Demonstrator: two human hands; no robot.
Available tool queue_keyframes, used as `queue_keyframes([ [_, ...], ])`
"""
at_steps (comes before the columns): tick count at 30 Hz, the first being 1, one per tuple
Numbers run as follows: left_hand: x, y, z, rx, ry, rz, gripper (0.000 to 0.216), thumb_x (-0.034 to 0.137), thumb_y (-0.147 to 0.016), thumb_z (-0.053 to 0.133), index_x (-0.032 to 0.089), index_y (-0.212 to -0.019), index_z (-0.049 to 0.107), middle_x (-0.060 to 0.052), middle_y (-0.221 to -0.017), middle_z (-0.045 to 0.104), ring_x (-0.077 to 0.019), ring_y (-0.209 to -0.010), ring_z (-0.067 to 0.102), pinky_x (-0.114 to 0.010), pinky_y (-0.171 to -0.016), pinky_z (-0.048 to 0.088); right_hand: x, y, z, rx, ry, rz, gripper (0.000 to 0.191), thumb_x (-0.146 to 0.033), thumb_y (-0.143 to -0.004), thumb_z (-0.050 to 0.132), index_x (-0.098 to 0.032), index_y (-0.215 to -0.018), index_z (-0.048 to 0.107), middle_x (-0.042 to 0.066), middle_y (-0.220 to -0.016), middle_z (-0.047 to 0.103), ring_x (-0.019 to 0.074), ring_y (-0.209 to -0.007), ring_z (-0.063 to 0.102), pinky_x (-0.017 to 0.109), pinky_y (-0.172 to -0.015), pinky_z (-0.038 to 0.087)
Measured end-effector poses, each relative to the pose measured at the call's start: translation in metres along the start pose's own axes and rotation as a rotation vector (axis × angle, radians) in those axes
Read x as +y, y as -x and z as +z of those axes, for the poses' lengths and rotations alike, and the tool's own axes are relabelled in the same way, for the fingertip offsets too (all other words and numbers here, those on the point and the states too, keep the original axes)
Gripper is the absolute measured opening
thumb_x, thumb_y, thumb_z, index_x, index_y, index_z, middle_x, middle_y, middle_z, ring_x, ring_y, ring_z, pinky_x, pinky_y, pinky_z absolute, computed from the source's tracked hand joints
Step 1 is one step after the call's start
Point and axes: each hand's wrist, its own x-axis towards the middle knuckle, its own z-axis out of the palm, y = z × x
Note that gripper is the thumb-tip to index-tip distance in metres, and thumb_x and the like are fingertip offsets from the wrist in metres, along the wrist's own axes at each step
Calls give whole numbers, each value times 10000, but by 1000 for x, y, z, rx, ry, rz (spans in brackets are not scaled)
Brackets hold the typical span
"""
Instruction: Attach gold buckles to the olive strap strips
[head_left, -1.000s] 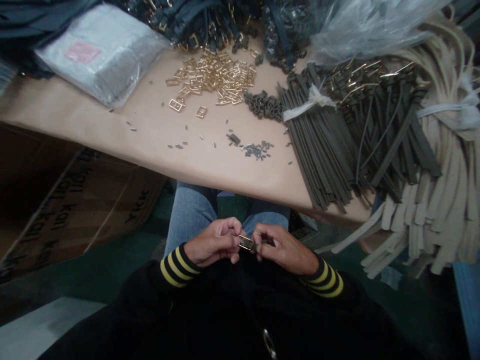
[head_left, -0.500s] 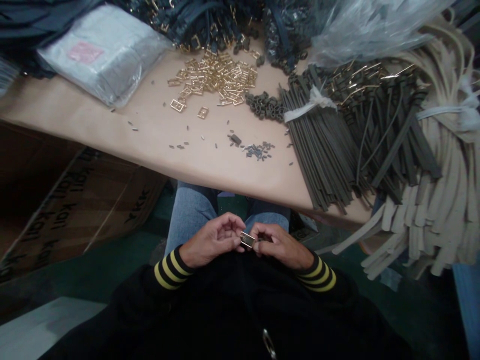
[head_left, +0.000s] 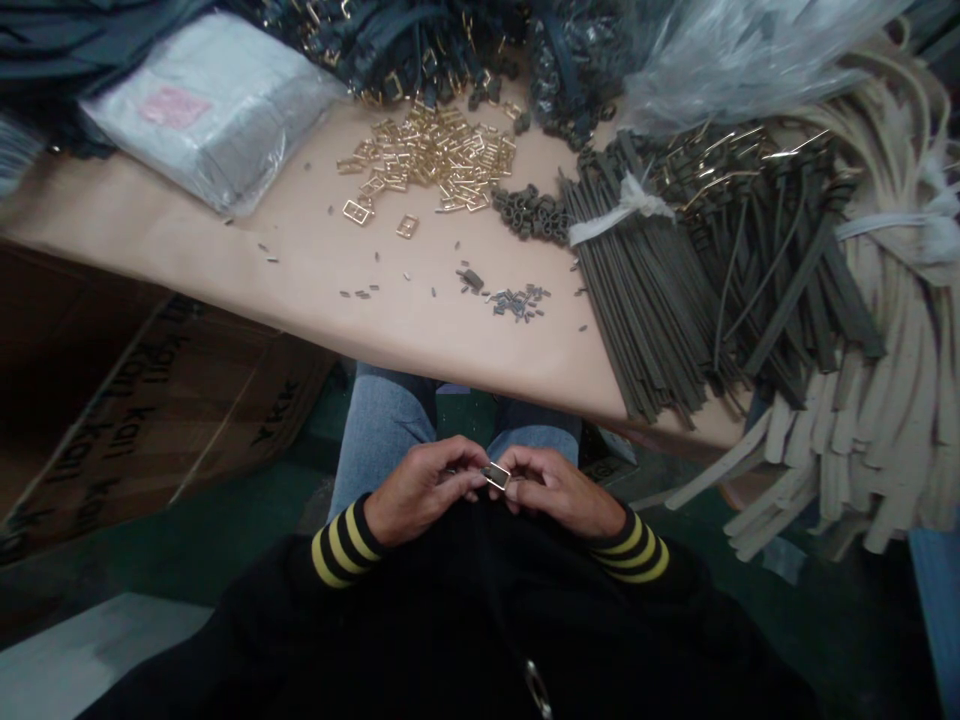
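Above my lap, between both hands, is a small rectangular gold buckle [head_left: 496, 475] with something dark across its middle. My left hand [head_left: 431, 483] is closed, thumb and fingertips pinching at the buckle's left end. Around its right end the fingers of my right hand [head_left: 559, 487] are curled, gripping it. Whether a strap runs from the buckle into my right hand is hidden by the fingers. On the table beyond lie a heap of gold buckles [head_left: 439, 155] and a small pile of short metal pins [head_left: 519, 302].
The table [head_left: 360, 330] edge runs just beyond my knees. At right sit a tied bundle of dark green straps [head_left: 645, 310] and beige straps [head_left: 892, 430] hanging over the edge. A plastic-wrapped package [head_left: 210, 110] lies back left, and a cardboard box [head_left: 225, 400] stands below left.
My left hand has shifted slightly, its fingers closing in on the buckle's left end. The buckle has tilted a little; my right hand stays nearly in place.
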Motion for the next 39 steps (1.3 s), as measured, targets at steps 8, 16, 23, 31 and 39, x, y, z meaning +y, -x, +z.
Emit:
queue_keyframes([
  [8,-1,3,-4,-49,133,-75,49,159,-713,545,127,-748,539,17,-622,542,-89,-558,542,-211,-543,468,4,1,4,0,18,17,122,-225,-674,478,-121,-721,523,-15,-553,492,86,-498,418,204,-487,312],
  [16,-9,0,3,44,410,-141,188,223,-658,638,123,-775,531,19,-636,557,-74,-529,542,-224,-540,490,4,2,4,99,196,-65,106,-218,-708,450,-139,-701,520,0,-590,509,120,-571,454,238,-555,344],
  [23,-12,-1,9,119,662,-365,257,236,-571,706,118,-694,513,42,-568,526,-40,-504,484,-205,-543,485,1,1,11,229,330,-90,45,-133,-681,460,-150,-656,493,33,-686,574,152,-677,518,265,-644,381],
  [31,-10,1,15,164,483,-257,195,249,-616,643,127,-651,495,41,-563,499,-38,-434,439,-173,-418,348,0,-1,11,226,310,1,116,-134,-697,469,-158,-584,459,28,-604,596,141,-615,516,246,-602,367],
  [39,-8,-3,15,203,399,-130,202,295,-668,605,124,-668,496,31,-650,506,-44,-484,473,-185,-468,401,2,-3,13,258,304,3,184,-140,-714,443,-159,-531,434,-1,-552,549,101,-538,467,209,-518,326],
])
